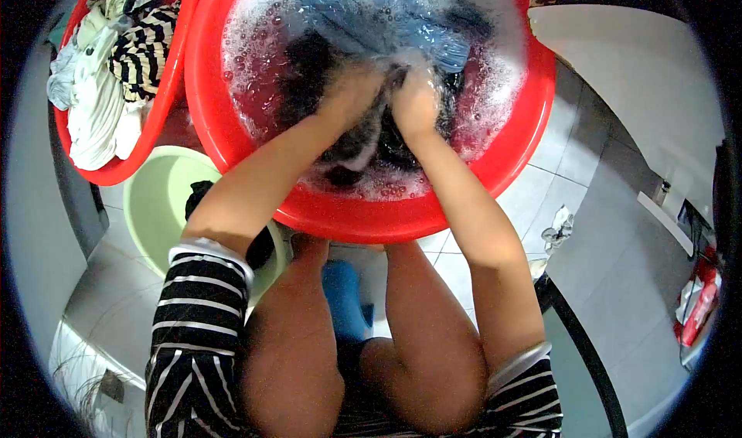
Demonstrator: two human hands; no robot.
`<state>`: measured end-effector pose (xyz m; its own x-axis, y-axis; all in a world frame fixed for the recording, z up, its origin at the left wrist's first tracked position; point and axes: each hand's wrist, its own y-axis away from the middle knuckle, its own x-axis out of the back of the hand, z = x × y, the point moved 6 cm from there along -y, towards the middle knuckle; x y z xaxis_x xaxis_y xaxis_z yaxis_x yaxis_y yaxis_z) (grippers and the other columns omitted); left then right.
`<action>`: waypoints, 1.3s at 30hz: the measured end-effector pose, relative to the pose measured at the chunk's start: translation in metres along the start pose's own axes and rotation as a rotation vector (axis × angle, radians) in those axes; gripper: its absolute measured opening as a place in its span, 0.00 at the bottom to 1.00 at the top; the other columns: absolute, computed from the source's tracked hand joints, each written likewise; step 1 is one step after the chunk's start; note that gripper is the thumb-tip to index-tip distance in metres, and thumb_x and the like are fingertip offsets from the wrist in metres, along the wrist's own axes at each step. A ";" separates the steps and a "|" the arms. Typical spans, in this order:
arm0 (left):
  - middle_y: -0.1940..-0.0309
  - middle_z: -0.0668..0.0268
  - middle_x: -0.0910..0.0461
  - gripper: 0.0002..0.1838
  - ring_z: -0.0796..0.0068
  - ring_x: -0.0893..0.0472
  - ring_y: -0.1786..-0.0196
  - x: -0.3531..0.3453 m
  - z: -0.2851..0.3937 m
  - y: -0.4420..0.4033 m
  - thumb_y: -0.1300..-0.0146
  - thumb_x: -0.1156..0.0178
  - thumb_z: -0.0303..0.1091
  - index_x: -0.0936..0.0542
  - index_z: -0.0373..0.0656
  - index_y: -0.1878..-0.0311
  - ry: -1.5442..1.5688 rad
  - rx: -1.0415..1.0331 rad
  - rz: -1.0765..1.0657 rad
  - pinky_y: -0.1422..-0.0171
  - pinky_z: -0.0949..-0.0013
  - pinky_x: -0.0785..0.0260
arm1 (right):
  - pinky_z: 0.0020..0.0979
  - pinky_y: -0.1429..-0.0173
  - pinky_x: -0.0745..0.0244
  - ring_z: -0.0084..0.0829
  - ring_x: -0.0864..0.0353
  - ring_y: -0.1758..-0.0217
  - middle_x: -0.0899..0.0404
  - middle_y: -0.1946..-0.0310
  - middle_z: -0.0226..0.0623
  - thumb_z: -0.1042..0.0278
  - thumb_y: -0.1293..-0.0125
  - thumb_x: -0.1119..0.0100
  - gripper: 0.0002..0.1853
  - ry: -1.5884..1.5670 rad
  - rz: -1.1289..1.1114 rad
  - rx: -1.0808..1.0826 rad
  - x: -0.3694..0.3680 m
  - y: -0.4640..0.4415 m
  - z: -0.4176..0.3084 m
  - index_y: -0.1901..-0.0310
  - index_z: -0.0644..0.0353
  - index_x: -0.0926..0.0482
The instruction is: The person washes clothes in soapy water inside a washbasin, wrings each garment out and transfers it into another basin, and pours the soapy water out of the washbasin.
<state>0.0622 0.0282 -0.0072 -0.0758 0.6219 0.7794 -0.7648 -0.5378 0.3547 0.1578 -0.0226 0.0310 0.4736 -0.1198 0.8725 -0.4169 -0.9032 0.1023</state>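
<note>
A large red basin (340,220) holds soapy water with foam round its inner wall. Inside it, a blue cloth (371,20) lies at the far side and dark cloth (309,74) floats nearer and to the left. Both my hands are in the middle of the basin, close together at the near edge of the blue cloth. My left hand (355,90) is blurred, its fingers hidden by motion and water. My right hand (416,102) is closed round wet cloth, though splashing water partly hides the fingertips.
Left of the basin, a red tub (174,59) holds white and striped clothes (147,51). Below it stands a pale green bucket (151,206) with dark cloth inside. A blue object (344,303) is between my legs. A white curved surface (618,59) is at the right.
</note>
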 end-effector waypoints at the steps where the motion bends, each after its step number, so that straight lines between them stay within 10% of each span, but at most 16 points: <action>1: 0.44 0.50 0.30 0.19 0.51 0.34 0.39 -0.009 -0.011 0.015 0.35 0.57 0.39 0.26 0.41 0.45 0.564 0.305 0.136 0.35 0.60 0.43 | 0.45 0.44 0.30 0.52 0.29 0.46 0.33 0.45 0.53 0.73 0.45 0.44 0.31 0.107 -0.111 -0.028 -0.013 0.006 0.007 0.37 0.52 0.39; 7: 0.40 0.55 0.34 0.25 0.57 0.39 0.36 -0.038 -0.027 0.006 0.42 0.48 0.37 0.31 0.44 0.40 0.309 -0.253 -0.257 0.29 0.62 0.52 | 0.45 0.39 0.35 0.56 0.33 0.42 0.44 0.38 0.58 0.70 0.53 0.37 0.42 0.010 -0.286 -0.200 0.034 0.029 -0.035 0.34 0.49 0.44; 12: 0.37 0.58 0.39 0.32 0.57 0.44 0.33 0.099 0.043 0.103 0.50 0.44 0.27 0.36 0.43 0.37 0.743 -0.296 0.205 0.27 0.60 0.56 | 0.34 0.56 0.26 0.43 0.18 0.61 0.19 0.68 0.44 0.72 0.51 0.34 0.19 -0.567 -0.156 -0.017 0.073 0.038 -0.048 0.54 0.61 0.24; 15: 0.32 0.54 0.50 0.50 0.53 0.49 0.30 0.088 0.014 0.134 0.58 0.34 0.31 0.51 0.43 0.31 0.724 0.025 0.330 0.26 0.57 0.60 | 0.30 0.53 0.26 0.30 0.20 0.62 0.19 0.65 0.37 0.75 0.42 0.40 0.12 -1.139 -0.233 -0.515 0.108 0.050 -0.056 0.56 0.66 0.24; 23: 0.33 0.52 0.48 0.39 0.46 0.46 0.33 0.102 0.033 0.105 0.61 0.33 0.27 0.36 0.47 0.41 0.423 -0.034 0.656 0.32 0.52 0.50 | 0.39 0.40 0.32 0.39 0.27 0.45 0.27 0.47 0.44 0.58 0.35 0.53 0.24 -2.016 -0.368 -0.267 0.183 0.080 -0.111 0.42 0.67 0.35; 28: 0.58 0.66 0.29 0.15 0.70 0.30 0.51 0.125 0.014 0.105 0.56 0.36 0.23 0.28 0.42 0.63 1.126 0.052 0.658 0.42 0.69 0.40 | 0.43 0.37 0.35 0.42 0.31 0.40 0.31 0.43 0.44 0.41 0.36 0.56 0.34 -1.835 -0.045 -0.253 0.203 0.101 -0.045 0.40 0.62 0.36; 31: 0.71 0.76 0.28 0.12 0.82 0.29 0.63 0.167 0.005 0.126 0.53 0.37 0.23 0.29 0.41 0.66 1.197 0.207 0.660 0.53 0.76 0.35 | 0.42 0.40 0.32 0.39 0.26 0.46 0.26 0.49 0.39 0.56 0.37 0.44 0.24 -1.560 0.138 -0.517 0.208 0.077 -0.034 0.43 0.61 0.32; 35: 0.69 0.65 0.23 0.21 0.70 0.22 0.62 0.207 0.030 0.132 0.55 0.38 0.22 0.30 0.45 0.55 0.784 0.039 0.663 0.54 0.72 0.32 | 0.29 0.53 0.27 0.25 0.24 0.56 0.23 0.55 0.34 0.65 0.40 0.38 0.18 -0.981 0.246 -0.591 0.174 0.061 0.007 0.50 0.62 0.27; 37: 0.48 0.57 0.29 0.32 0.60 0.30 0.43 0.197 0.036 0.121 0.55 0.37 0.24 0.33 0.47 0.42 0.523 0.057 0.451 0.36 0.64 0.40 | 0.28 0.55 0.28 0.25 0.24 0.60 0.22 0.60 0.32 0.64 0.39 0.38 0.17 -0.668 0.224 -0.510 0.153 0.061 0.017 0.52 0.63 0.27; 39: 0.42 0.54 0.33 0.35 0.54 0.35 0.37 0.164 0.038 0.103 0.55 0.37 0.27 0.34 0.50 0.40 0.195 -0.026 0.389 0.33 0.60 0.44 | 0.35 0.51 0.30 0.41 0.23 0.59 0.22 0.65 0.43 0.71 0.43 0.38 0.16 -0.260 0.238 -0.100 0.137 0.061 -0.019 0.54 0.62 0.28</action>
<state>-0.0043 0.0528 0.1768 -0.4786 0.4732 0.7396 -0.6714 -0.7401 0.0391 0.1823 -0.0858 0.1657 0.5303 -0.4343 0.7281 -0.6072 -0.7940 -0.0314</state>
